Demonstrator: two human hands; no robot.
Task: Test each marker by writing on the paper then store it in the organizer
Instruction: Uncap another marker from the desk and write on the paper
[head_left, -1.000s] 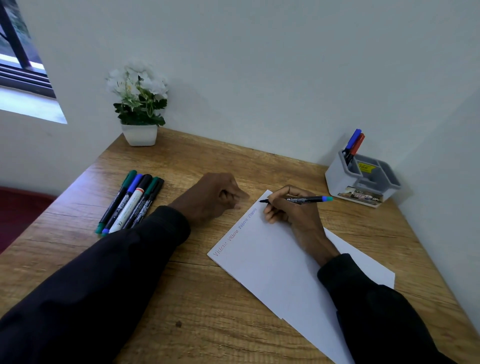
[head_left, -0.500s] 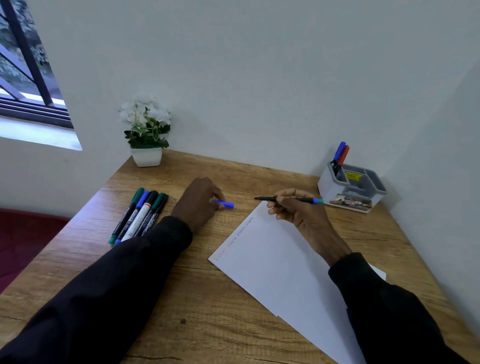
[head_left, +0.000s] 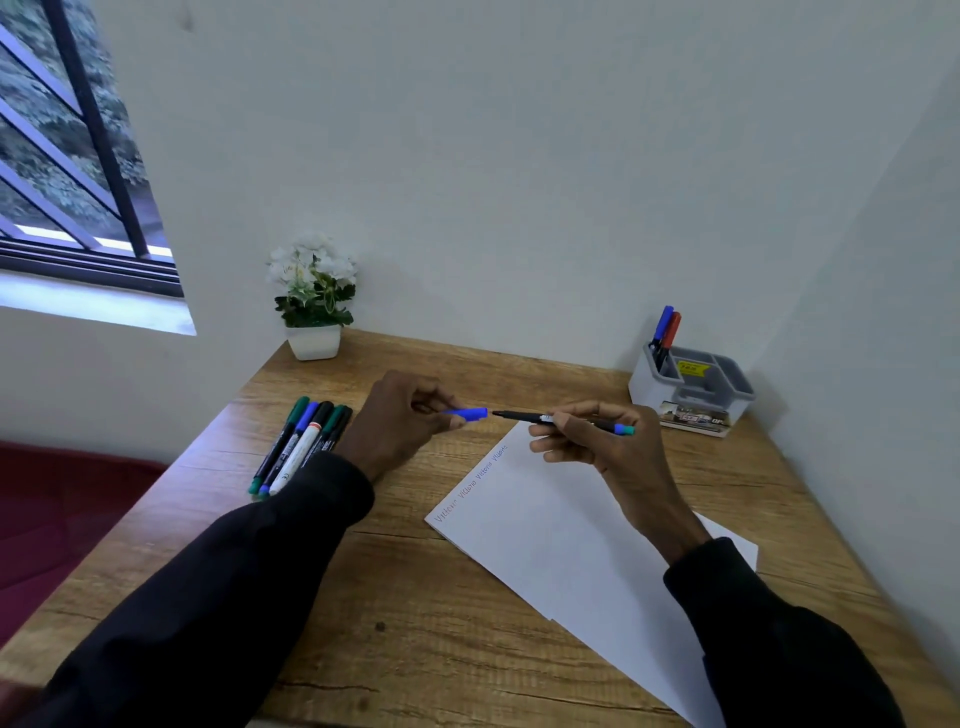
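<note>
While your counter (head_left: 415, 623) fills the lower frame, the written-on paper (head_left: 571, 545) lies at centre; the grey organizer (head_left: 727, 395) at right holds two markers (head_left: 666, 327). Your right hand (head_left: 592, 441) grips the black marker (head_left: 522, 415) mid-frame, tip just beside the blue cap (head_left: 467, 413) pinched by your left hand (head_left: 400, 421).

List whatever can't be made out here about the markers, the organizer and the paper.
Head view throughout.
- Spare markers: near ends of the rightmost ones hidden by the left sleeve.
- Stored markers: lower halves hidden by the organizer wall.
- Marker label: too small; fingers of the right hand cover part of the barrel.
- Paper: writing too small to read surely; near corner cut by the bottom edge.
</note>
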